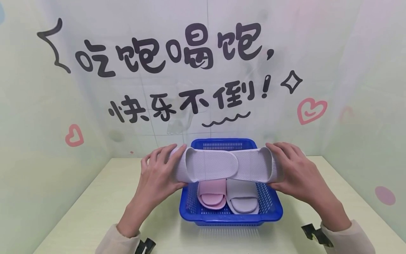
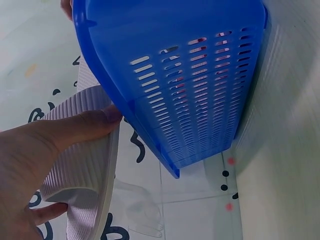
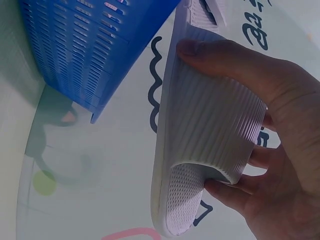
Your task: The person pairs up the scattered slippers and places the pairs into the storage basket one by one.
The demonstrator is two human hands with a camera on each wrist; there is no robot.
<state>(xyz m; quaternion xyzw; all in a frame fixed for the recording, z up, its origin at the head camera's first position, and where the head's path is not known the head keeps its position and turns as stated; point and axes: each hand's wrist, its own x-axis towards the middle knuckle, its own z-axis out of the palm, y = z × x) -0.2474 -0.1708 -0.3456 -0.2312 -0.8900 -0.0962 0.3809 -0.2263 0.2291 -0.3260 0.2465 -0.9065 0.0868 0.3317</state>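
In the head view my left hand (image 1: 153, 176) grips a pale lilac slipper (image 1: 210, 165) by its ribbed strap. A matching slipper (image 1: 253, 165) is gripped the same way by my right hand (image 1: 299, 174). Both are held sideways above the blue basket (image 1: 229, 218), heel to heel, the left heel overlapping the right one. In the left wrist view the thumb presses the slipper's strap (image 2: 82, 162) close to the basket wall (image 2: 170, 30). The right wrist view has the thumb across the other strap (image 3: 215, 110), with fingers round its far side.
Inside the basket lie a pink slipper (image 1: 211, 187) and a pale grey slipper (image 1: 242, 190), side by side. The basket stands on a light wooden table (image 1: 104, 204). Behind it hangs a printed wall sheet (image 1: 177, 134), with further sheets at both sides.
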